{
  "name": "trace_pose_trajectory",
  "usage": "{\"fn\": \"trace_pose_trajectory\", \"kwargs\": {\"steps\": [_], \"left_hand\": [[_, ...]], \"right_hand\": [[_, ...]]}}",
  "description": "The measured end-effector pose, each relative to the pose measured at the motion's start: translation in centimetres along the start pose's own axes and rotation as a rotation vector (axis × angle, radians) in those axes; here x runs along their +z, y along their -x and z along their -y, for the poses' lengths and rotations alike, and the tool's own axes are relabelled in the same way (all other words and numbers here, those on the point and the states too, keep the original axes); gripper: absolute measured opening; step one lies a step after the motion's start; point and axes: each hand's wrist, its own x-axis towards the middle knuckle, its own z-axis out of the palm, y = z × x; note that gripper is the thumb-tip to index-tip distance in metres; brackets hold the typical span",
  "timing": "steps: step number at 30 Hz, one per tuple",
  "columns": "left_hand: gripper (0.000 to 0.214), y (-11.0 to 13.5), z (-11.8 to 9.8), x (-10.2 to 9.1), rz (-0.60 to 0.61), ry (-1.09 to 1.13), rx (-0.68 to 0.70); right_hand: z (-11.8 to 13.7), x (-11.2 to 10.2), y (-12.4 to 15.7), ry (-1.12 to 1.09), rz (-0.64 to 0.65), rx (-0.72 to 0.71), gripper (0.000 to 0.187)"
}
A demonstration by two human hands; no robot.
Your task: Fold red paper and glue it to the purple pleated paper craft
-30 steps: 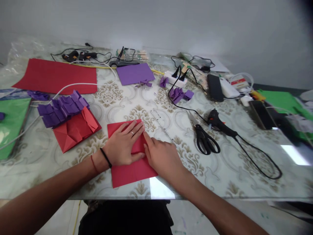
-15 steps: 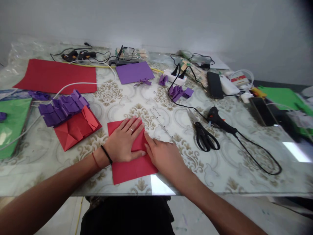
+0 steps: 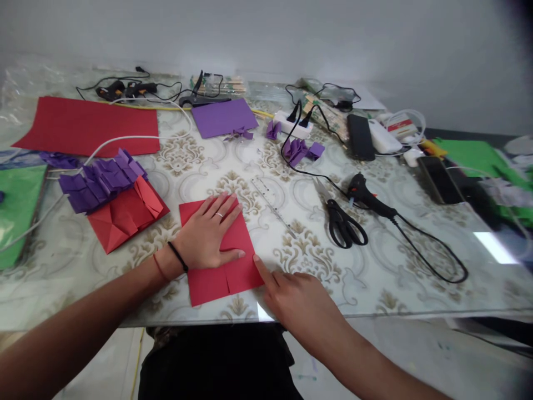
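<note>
A sheet of red paper (image 3: 208, 288) lies near the table's front edge, with folded flaps meeting at a seam down its middle. My left hand (image 3: 208, 236) is spread flat on it, fingers apart and pressing it to the table. At the paper's right edge is my right hand (image 3: 293, 294), its index fingertip touching the edge and the other fingers curled under; it holds nothing. To the left sits a folded red paper piece (image 3: 125, 214) with a row of purple folded paper (image 3: 104, 180) along its top. A clear ruler (image 3: 272, 205) lies just beyond the paper.
Black-handled scissors (image 3: 343, 222) and a corded glue gun (image 3: 370, 200) lie at right. Behind are a purple sheet (image 3: 225, 118), purple folded pieces (image 3: 296, 151), a white power strip (image 3: 292, 125) and large red sheets (image 3: 95, 126). Phones (image 3: 360, 137) and green paper (image 3: 474, 155) are farther right.
My right hand has slid down along the paper's right edge toward me, uncovering more of the paper and its middle seam. My left hand stays flat on the sheet.
</note>
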Motion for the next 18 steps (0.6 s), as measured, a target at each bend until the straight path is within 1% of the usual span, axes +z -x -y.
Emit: {"fn": "trace_pose_trajectory", "kwargs": {"steps": [4,7,9,12,14,16,17,18], "left_hand": [[0.103,0.1,0.0,0.0,0.001,-0.018,0.009],[0.103,0.0,0.2,0.1,0.003,-0.031,0.015],[0.103,0.0,0.3,0.1,0.007,-0.038,0.019],[0.102,0.0,0.2,-0.2,0.005,-0.043,0.023],[0.090,0.2,-0.3,-0.5,0.000,-0.048,0.041],[0.072,0.6,-1.1,-0.7,0.004,-0.048,0.065],[0.066,0.9,-1.6,-0.8,0.013,-0.041,0.074],[0.065,1.2,-2.1,-0.7,0.024,-0.029,0.078]], "right_hand": [[0.2,0.8,2.3,0.000,-0.024,-0.065,0.064],[0.2,1.4,3.9,-0.017,-0.079,-0.126,0.061],[0.2,1.6,4.5,-0.033,-0.131,-0.147,0.059],[0.1,1.6,4.6,-0.062,-0.221,-0.152,0.051],[0.2,1.5,4.3,-0.089,-0.268,-0.145,0.049],[0.3,1.4,4.0,-0.130,-0.300,-0.123,0.052],[0.4,1.3,3.8,-0.152,-0.315,-0.107,0.052],[0.5,1.3,3.7,-0.172,-0.332,-0.091,0.051]]}}
